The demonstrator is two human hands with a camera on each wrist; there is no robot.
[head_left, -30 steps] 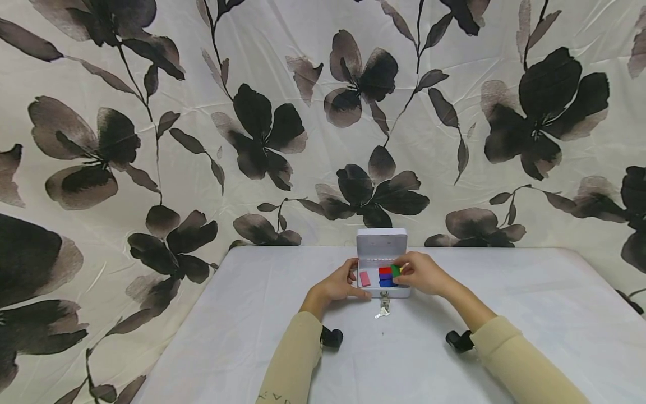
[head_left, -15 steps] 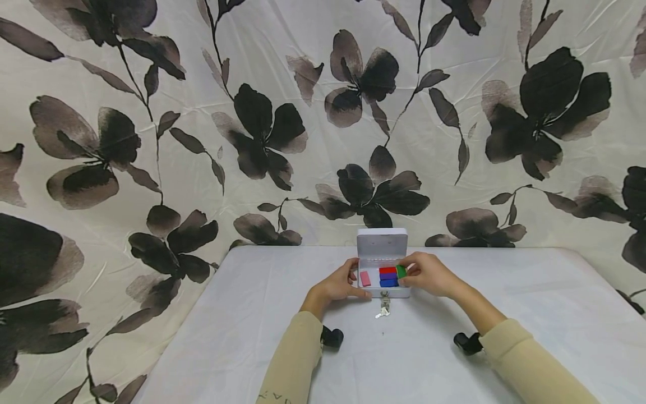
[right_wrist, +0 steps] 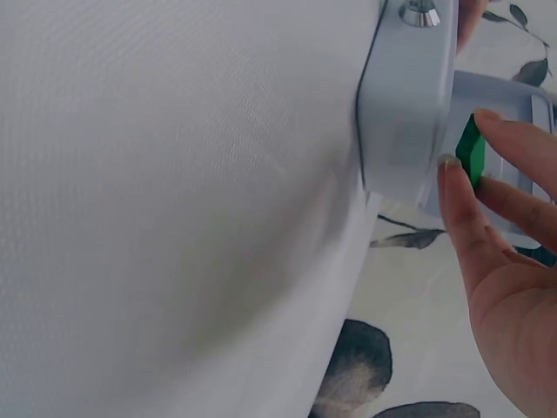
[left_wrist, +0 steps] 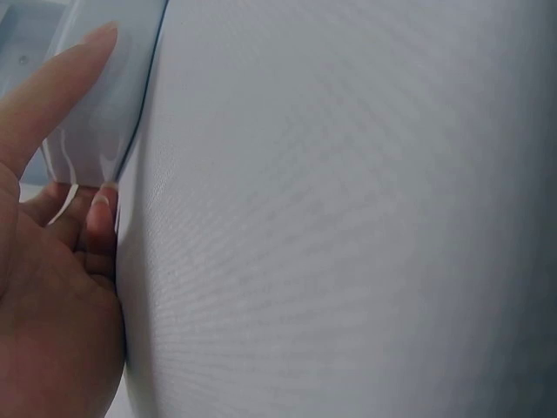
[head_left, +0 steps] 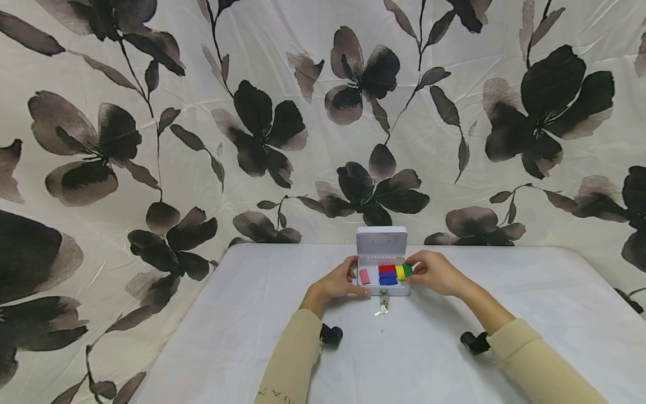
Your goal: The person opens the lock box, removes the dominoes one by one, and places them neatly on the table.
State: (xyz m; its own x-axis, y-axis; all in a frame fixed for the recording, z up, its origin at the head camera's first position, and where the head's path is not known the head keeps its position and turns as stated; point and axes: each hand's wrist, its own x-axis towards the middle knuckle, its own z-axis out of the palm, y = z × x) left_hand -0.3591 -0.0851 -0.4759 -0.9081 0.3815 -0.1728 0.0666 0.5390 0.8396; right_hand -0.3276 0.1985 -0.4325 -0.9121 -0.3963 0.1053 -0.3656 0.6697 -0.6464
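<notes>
A small white lock box [head_left: 374, 291] stands on the table with its hinged lid [head_left: 382, 242] raised. My left hand [head_left: 335, 281] grips its left end; in the left wrist view the thumb lies along the front wall and the fingers curl against the end. At the right end, my right hand [head_left: 435, 273] pinches a green block [head_left: 407, 270] between thumb and fingers, at the level of the rim. Inside the box, red [head_left: 387, 268], purple [head_left: 387, 274] and blue [head_left: 388, 281] blocks lie stacked, a yellow block [head_left: 400, 272] beside them and a pink block [head_left: 364, 276] apart on the left.
A set of keys [head_left: 384, 303] hangs from the lock at the box's front, reaching down to the white tabletop [head_left: 252, 303]. A floral cloth [head_left: 303, 140] hangs behind the table's far edge.
My right hand has moved rightward with the green block, from over the stacked blocks to the box's right end. The yellow block now shows. The left hand has stayed put.
</notes>
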